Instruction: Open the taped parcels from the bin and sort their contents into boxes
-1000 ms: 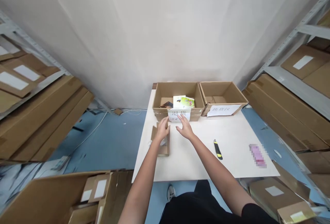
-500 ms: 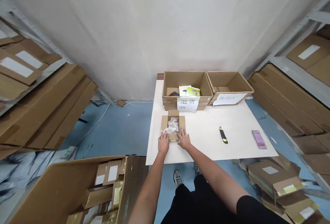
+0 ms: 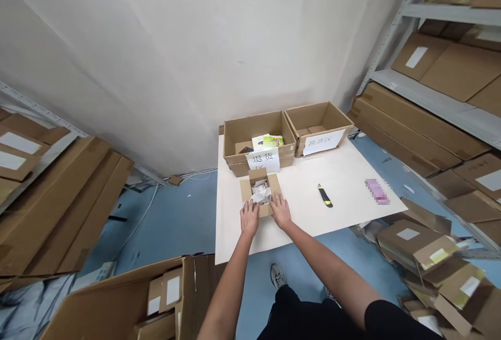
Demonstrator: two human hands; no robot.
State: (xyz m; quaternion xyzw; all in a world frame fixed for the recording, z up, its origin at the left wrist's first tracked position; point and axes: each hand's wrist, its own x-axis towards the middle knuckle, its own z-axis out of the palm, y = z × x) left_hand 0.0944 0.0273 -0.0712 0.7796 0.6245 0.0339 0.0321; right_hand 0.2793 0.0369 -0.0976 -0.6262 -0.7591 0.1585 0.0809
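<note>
Small open box (image 3: 274, 185) on counter (image 3: 301, 189), both hands at its near side.
Left hand (image 3: 249, 217), right hand (image 3: 281, 212): grip part-spread on flaps; clasp cannot be told. Labelled carton (image 3: 236, 166) behind, cutter (image 3: 324, 195) right. Right hand, clear of box 1.0 s ago, now touches it.

Matt brown cardboard is being shown by the small box (image 3: 274, 186) and by the two larger boxes (image 3: 237, 167), on which matt white paper signs (image 3: 263, 160) are being borne. Crumpled white paper (image 3: 261, 192) is being held inside the small box. A smooth, low-gloss finish is being presented by the worktop (image 3: 297, 215), plastic by the black-and-yellow cutter (image 3: 324, 195), metal by the shelf (image 3: 434, 97), and black cloth by the sleeve (image 3: 391, 319).
</note>
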